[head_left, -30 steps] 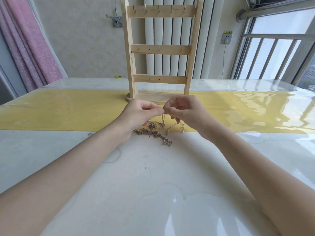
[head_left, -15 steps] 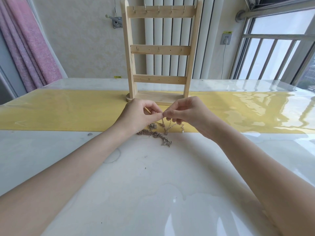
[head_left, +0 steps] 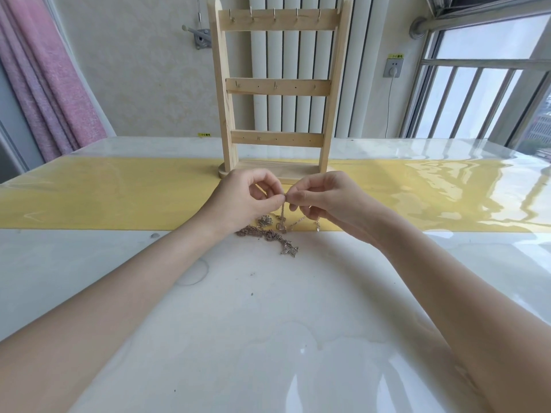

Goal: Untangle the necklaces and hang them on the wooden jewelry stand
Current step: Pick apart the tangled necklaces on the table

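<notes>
A tangle of thin metal necklaces (head_left: 269, 234) lies on the table just below my hands. My left hand (head_left: 243, 201) and my right hand (head_left: 322, 198) meet fingertip to fingertip and both pinch one fine chain (head_left: 281, 211), which hangs down from the pinch with a small pendant at its low end. Behind my hands stands the wooden jewelry stand (head_left: 277, 87), upright, with three crossbars and small hooks. No necklace hangs on its hooks.
A yellow runner (head_left: 119, 195) crosses the glossy white table (head_left: 253, 323) under a clear cover. A pink curtain (head_left: 44, 84) hangs at the left, a radiator stands behind the stand, and a barred window (head_left: 477, 84) is at the right.
Both hands have shifted slightly while keeping the pinch on the chain; the left fingers have spread a little. The pile on the table has hardly moved.
</notes>
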### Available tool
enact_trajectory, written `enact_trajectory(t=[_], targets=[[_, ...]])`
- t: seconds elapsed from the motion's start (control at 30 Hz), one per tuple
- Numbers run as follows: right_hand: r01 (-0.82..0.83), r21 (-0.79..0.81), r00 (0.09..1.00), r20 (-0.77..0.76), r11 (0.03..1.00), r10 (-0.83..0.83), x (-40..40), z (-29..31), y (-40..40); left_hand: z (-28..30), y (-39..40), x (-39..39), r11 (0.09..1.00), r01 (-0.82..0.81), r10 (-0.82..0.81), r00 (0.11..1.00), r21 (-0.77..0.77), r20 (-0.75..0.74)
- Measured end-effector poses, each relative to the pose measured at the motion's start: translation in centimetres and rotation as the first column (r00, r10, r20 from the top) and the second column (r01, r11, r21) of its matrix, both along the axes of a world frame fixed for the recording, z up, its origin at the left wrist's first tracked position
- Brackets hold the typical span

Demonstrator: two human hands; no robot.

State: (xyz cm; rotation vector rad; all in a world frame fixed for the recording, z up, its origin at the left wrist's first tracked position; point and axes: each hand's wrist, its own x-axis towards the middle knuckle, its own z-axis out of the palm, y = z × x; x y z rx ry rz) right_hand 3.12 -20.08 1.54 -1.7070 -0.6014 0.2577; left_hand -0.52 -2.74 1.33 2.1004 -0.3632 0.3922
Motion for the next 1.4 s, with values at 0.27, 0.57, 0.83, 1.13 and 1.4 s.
enact_trajectory(t=[0.27,0.57,0.83,1.13,1.4], targets=[[-0.074,0.0,0.994,-0.076,0.997,0.074,0.1,-0.1,-0.2,0.1,-0.4,-0.3,0.992,0.104,-0.107,0.993,-0.072,-0.046],[-0.118,-0.069,0.983,-0.149,0.991,0.107,0.0,0.1,-0.2,0.3,-0.2,-0.4,0.937,0.184,-0.268,0.924,-0.296,-0.273],[-0.19,0.063,0.957,-0.211,0.98,0.2,-0.2,0.4,-0.2,1.0,-0.2,-0.8,0.852,0.203,-0.376,0.878,-0.483,-0.295],[-0.19,0.069,0.952,-0.23,0.979,0.201,0.0,0.3,-0.2,1.0,-0.5,-0.8,0.855,0.109,-0.305,0.897,-0.507,-0.321],[0.015,0.13,0.998,-0.067,0.991,-0.006,0.3,0.4,-0.4,0.9,-0.7,-0.7,0.896,-0.043,-0.063,0.973,-0.442,-0.224]])
